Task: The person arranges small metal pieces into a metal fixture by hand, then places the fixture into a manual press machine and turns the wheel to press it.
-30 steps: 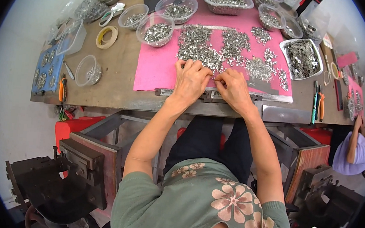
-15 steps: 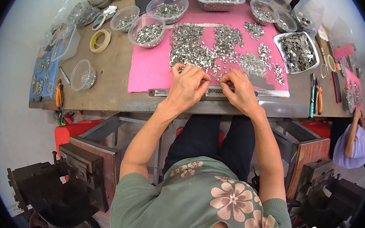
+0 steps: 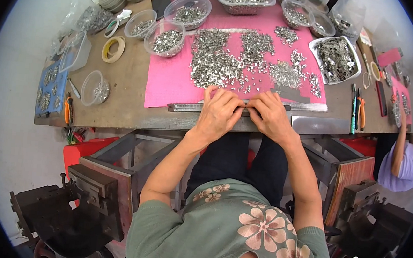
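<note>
1. The left hand [image 3: 219,112] was curled, its thumb and forefinger drawn into a narrow pinch; whether a small piece sat between the tips could not be told.
2. The right hand [image 3: 272,116] mirrored it, thumb and fingers bent close together with little gap, and what it held, if anything, was hidden.
3. The two sets of fingertips came together, almost touching, over the middle of a narrow metal bar [image 3: 185,108]; the fingers covered the exact contact.
4. The bar's long axis ran left to right, roughly along the table's near edge, its left end slightly closer to the person.
5. It lay below the fingertips, along the near edge of the pink mat [image 3: 164,84], its left end showing well past the left hand.
6. Loose metal pieces [image 3: 221,67] were heaped on the mat just beyond the hands, and a flat steel plate [image 3: 319,126] lay to the right of the right hand.
</note>
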Available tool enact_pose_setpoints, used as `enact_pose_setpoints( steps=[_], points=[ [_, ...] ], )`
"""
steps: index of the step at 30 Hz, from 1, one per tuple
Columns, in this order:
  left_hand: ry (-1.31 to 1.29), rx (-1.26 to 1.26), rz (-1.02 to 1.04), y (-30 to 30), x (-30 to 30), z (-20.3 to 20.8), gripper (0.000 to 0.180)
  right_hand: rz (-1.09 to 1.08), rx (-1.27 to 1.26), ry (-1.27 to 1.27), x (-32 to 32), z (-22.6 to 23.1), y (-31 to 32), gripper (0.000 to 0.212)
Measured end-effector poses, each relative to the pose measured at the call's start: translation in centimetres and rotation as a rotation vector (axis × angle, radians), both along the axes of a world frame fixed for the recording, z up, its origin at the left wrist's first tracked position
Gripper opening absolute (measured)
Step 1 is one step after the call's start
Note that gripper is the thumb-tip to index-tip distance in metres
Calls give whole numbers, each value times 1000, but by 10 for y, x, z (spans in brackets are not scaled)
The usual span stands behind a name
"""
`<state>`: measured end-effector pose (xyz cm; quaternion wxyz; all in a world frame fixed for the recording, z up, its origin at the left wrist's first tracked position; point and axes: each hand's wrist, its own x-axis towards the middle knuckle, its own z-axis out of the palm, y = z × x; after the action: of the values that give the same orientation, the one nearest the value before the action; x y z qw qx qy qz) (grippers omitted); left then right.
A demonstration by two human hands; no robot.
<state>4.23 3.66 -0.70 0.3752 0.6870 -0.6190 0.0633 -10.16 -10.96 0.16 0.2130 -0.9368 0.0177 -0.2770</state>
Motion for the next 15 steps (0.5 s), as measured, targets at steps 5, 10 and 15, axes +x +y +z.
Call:
enact_pose_setpoints(
  steps=[5,10,15],
  points=[
    [60,-19,187,0,18,4,6,33,60,18,4,0,-7,13],
    [7,32,240,-12,28,1,8,-78,55,-29,36,-3,-5,6],
    [11,167,219,-10,36,1,12,-79,60,-3,52,-7,-4,7]
  ],
)
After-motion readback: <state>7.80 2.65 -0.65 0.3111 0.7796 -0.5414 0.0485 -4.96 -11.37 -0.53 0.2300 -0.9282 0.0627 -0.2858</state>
